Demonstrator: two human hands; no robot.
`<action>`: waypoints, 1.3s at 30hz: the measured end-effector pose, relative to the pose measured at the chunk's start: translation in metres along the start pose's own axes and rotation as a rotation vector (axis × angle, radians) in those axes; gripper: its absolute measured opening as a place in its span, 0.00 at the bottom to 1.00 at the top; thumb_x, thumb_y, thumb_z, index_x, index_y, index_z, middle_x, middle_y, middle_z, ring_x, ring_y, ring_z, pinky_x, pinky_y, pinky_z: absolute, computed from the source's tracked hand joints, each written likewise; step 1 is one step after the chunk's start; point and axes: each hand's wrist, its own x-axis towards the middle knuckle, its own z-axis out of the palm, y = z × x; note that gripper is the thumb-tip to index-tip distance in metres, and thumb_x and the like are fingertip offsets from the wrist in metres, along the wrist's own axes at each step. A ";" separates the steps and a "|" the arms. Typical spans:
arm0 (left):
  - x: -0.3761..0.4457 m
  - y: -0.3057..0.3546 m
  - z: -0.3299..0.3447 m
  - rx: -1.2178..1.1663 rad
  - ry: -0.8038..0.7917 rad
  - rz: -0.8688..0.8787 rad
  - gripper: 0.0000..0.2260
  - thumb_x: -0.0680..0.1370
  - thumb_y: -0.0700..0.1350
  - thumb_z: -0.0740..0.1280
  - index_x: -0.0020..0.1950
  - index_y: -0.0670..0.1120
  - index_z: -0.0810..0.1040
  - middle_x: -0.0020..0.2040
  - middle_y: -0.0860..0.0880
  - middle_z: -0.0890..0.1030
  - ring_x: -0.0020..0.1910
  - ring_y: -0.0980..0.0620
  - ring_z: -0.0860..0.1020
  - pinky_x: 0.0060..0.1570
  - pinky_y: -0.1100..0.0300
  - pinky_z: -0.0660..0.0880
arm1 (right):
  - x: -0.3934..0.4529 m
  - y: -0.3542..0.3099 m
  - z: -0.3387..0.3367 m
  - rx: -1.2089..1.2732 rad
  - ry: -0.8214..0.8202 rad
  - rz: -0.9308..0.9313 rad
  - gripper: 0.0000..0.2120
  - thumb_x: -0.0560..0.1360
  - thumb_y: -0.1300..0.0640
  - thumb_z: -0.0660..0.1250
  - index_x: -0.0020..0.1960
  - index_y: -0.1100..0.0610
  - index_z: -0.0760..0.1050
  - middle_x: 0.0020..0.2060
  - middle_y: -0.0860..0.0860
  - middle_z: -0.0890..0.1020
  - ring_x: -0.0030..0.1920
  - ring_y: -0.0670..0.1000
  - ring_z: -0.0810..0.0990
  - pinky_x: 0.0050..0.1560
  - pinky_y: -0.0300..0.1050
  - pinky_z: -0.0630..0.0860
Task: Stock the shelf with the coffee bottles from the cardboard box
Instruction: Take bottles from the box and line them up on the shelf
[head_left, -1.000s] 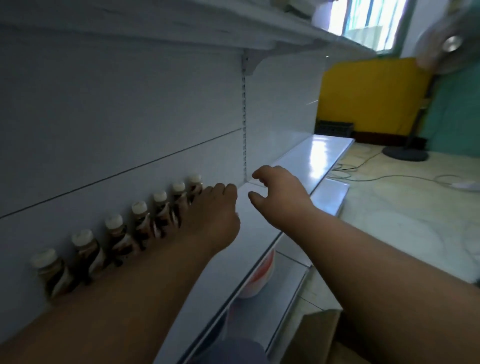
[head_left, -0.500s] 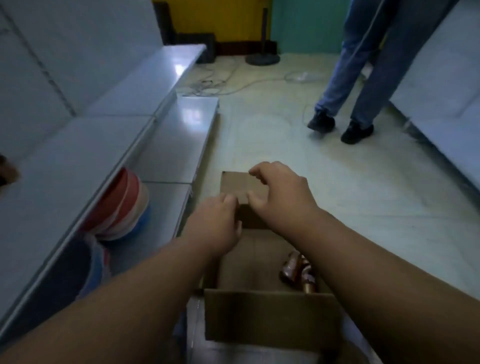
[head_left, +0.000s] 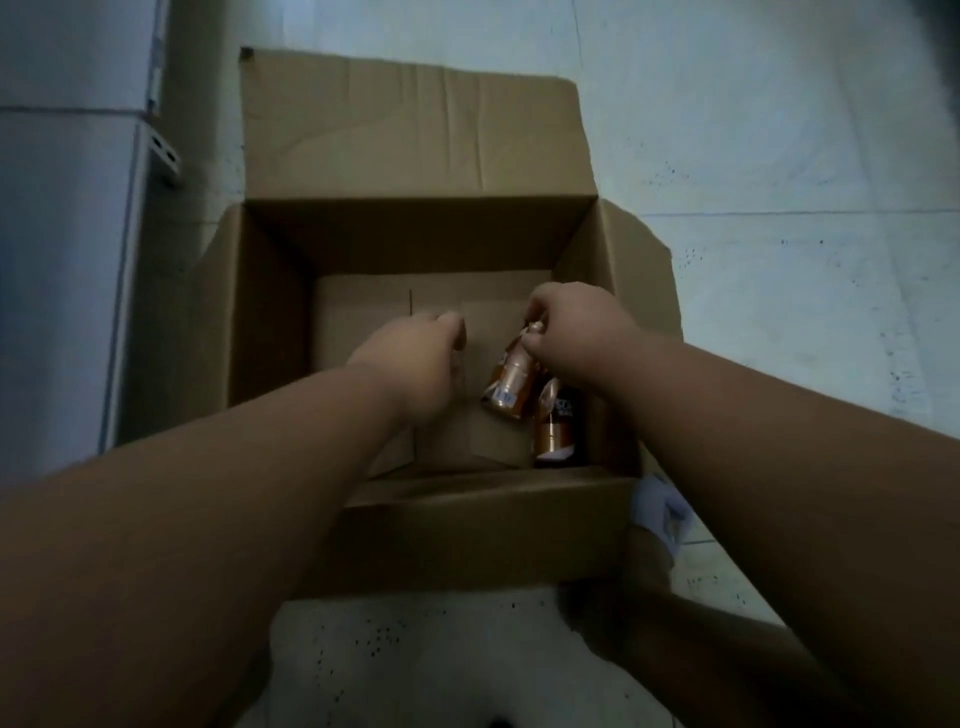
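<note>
An open cardboard box (head_left: 270, 332) sits on the floor below me, flaps spread. Two brown coffee bottles lie at its right side. My right hand (head_left: 576, 332) pinches the cap end of the upper coffee bottle (head_left: 511, 382), which tilts up. The second coffee bottle (head_left: 555, 426) lies beside it near the front wall, partly under my right forearm. My left hand (head_left: 415, 358) reaches into the middle of the box with fingers curled downward, holding nothing I can see.
A white shelf unit's base (head_left: 62, 260) stands at the left, next to the box. Pale tiled floor (head_left: 779, 156) surrounds the box to the right and behind. Something white (head_left: 657, 512) lies at the box's front right corner.
My view swung from the shelf row of bottles down to the box. Both hands dropped into the box, and my right hand took hold of a bottle's cap end.
</note>
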 end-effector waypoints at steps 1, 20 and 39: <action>0.011 0.000 0.008 -0.047 -0.037 -0.028 0.13 0.76 0.47 0.66 0.60 0.52 0.71 0.54 0.49 0.77 0.50 0.49 0.76 0.48 0.52 0.77 | 0.011 0.005 0.010 0.024 -0.049 0.074 0.13 0.76 0.56 0.67 0.60 0.55 0.75 0.54 0.54 0.80 0.52 0.54 0.78 0.48 0.47 0.76; 0.103 -0.019 0.082 -0.635 -0.095 -0.389 0.27 0.73 0.60 0.68 0.67 0.49 0.67 0.58 0.48 0.75 0.54 0.46 0.76 0.54 0.49 0.76 | 0.075 0.002 0.129 0.687 -0.220 0.484 0.19 0.78 0.53 0.62 0.65 0.60 0.72 0.60 0.58 0.79 0.58 0.59 0.79 0.58 0.54 0.77; -0.168 -0.014 -0.205 -1.989 0.183 -0.019 0.15 0.70 0.51 0.62 0.48 0.41 0.74 0.40 0.38 0.79 0.38 0.40 0.81 0.43 0.46 0.81 | -0.113 -0.153 -0.146 1.494 -0.418 -0.102 0.21 0.74 0.42 0.69 0.51 0.59 0.70 0.36 0.60 0.79 0.36 0.59 0.80 0.40 0.54 0.81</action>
